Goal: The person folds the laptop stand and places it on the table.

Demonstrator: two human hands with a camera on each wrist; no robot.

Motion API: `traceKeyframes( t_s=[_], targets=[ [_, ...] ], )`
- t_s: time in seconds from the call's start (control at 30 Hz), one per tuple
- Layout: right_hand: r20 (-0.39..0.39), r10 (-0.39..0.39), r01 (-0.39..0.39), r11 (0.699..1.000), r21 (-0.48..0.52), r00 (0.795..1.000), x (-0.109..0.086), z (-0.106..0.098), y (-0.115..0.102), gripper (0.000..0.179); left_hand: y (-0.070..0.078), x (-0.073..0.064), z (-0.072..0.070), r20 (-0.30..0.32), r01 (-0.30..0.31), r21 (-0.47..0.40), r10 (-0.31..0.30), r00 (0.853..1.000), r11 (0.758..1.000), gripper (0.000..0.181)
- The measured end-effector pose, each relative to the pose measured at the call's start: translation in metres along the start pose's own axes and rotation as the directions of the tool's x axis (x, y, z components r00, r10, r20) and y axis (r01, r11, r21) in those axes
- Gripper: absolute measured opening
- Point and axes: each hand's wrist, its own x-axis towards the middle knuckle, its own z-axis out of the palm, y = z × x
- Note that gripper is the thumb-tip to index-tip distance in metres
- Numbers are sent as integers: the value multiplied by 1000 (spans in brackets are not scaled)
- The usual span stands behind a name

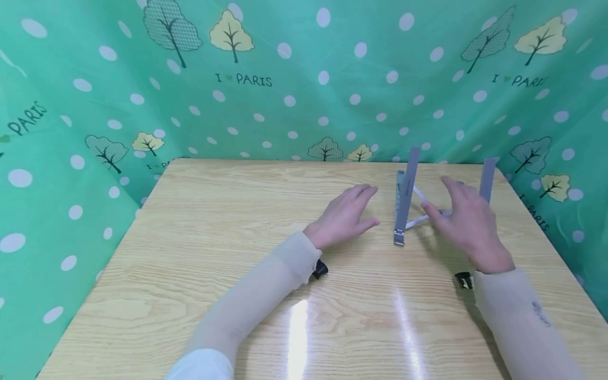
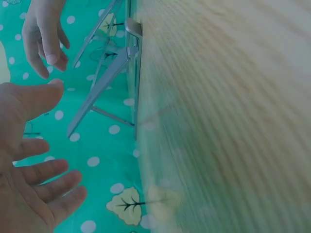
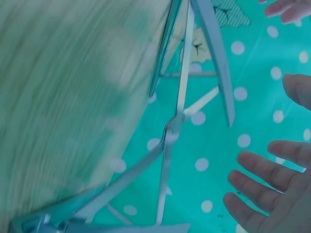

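A grey folding laptop stand (image 1: pixel 407 195) stands opened out on the right part of the table, its two side arms raised and joined by crossed bars. My left hand (image 1: pixel 344 216) hovers left of it with fingers extended, clear of the metal. Above the stand's right half is my right hand (image 1: pixel 467 224), thumb spread from the fingers, hiding part of the crossbars and right arm. In the right wrist view, a gap separates these straight fingers (image 3: pixel 262 170) from the stand. The left wrist view shows the left palm (image 2: pixel 19 194) holding nothing.
The wooden table (image 1: pixel 190 253) reaches back to a green dotted curtain (image 1: pixel 294 68) printed with trees. Small black devices sit at the cuffs, one at the left wrist (image 1: pixel 320 269) and one at the right (image 1: pixel 464 280). The stand is near the table's right back corner.
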Motion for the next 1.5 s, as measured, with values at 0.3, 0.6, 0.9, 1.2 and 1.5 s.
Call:
traceKeyframes(
  t_s=[0.3, 0.6, 0.9, 1.2, 1.5],
  targets=[
    [55, 77, -77, 997, -13, 995, 4, -11, 23, 77, 8, 23, 4, 2, 21, -140, -21, 1000, 990, 69],
    [71, 119, -120, 993, 21, 990, 4, -20, 44, 79, 12, 40, 13, 27, 83, -229, -79, 996, 970, 72],
    [76, 132, -139, 985, 98, 988, 0, -29, 62, 78, 13, 54, 24, 63, 104, -296, -89, 994, 949, 71],
    [100, 140, -157, 967, 200, 985, 0, -29, 86, 69, 16, 66, 32, 73, 119, -345, -100, 992, 931, 73],
    [126, 148, -181, 930, 320, 981, -1, -26, 105, 63, 16, 75, 40, 90, 168, -368, -145, 985, 915, 74]
  ],
)
